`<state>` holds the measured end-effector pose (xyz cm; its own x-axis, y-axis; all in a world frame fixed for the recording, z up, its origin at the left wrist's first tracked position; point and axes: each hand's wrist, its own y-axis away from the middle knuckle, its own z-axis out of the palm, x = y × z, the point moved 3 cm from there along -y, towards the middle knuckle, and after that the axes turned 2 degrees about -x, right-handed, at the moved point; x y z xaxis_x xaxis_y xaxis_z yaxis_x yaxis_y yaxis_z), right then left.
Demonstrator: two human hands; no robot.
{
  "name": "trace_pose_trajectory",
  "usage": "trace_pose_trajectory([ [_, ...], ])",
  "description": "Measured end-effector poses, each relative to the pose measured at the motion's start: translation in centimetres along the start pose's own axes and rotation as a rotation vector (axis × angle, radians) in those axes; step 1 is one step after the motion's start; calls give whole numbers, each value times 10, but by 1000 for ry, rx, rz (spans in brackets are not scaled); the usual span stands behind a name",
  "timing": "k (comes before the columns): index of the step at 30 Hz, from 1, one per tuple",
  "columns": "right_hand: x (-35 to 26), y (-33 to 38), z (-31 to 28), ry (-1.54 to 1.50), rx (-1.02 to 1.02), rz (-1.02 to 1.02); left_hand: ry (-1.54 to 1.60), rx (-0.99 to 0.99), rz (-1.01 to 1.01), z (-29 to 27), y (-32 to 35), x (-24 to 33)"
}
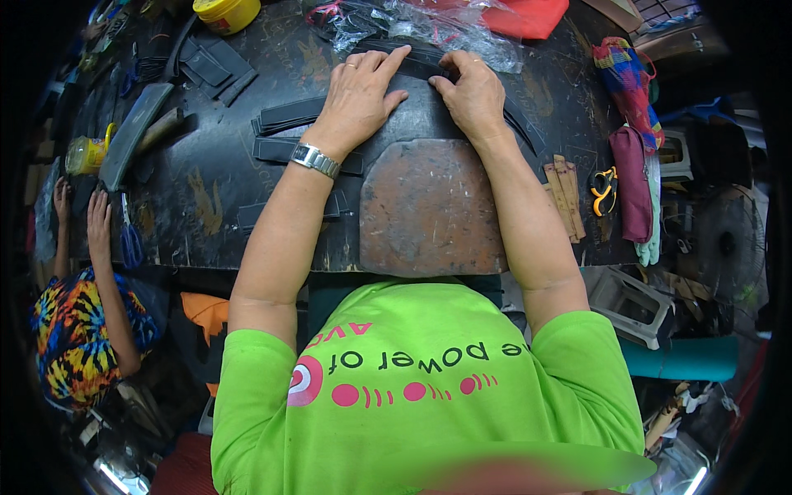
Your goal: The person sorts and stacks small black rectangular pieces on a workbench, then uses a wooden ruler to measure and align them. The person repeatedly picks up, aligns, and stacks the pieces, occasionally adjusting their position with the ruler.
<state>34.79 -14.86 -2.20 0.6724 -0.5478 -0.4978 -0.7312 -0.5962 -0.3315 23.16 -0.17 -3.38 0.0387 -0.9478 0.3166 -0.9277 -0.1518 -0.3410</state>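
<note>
A person in a bright green shirt leans over a dark, scuffed worktop [206,165], both bare forearms reaching away toward its far side. The left hand [359,91], with a ring and a metal wristwatch [315,159], lies flat, fingers spread, its grip apart and pressing down on a long curved black strip [421,62] of leather-like material. The right hand [472,91] rests just beside it on the same strip, fingers curled down onto the material; whether it pinches the edge cannot be told. The strip lies at the far middle of the worktop, just beyond a worn, rust-brown slab [429,206] set into the near edge. Stacks of black cut pieces [285,115] lie to the left of the left wrist. Crumpled clear plastic [445,25] sits farther off, with a yellow tub [227,12] at the far left. Wooden rulers [563,194] and yellow-handled scissors [604,190] lie to the right. At the left edge, another person in a multicoloured top rests a hand [99,223] beside blue-handled scissors [130,239].
</note>
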Motion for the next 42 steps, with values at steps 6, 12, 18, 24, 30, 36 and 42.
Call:
trace_pose_trajectory([
  [6, 1, 4, 2, -154, -83, -110, -22, -24, 41, -7, -1, 3],
  [12, 4, 4, 1, -235, -131, -98, -70, 26, 78, -16, -13, 3],
  [18, 12, -1, -3, -447, -85, -57, -91, 86, 124, -19, -20, -2],
  [24, 8, -7, 3, -76, 62, -106, -81, 7, 111, -20, -19, -2],
  [30, 8, -7, 5, -14, 15, -108, -96, 17, 107, -18, -28, -3],
  [36, 8, -6, 5, -31, 64, -75, -147, -11, 114, -15, -35, -5],
  [42, 10, -6, 5, 1, 29, -54, -128, 1, 126, -15, -37, -5],
])
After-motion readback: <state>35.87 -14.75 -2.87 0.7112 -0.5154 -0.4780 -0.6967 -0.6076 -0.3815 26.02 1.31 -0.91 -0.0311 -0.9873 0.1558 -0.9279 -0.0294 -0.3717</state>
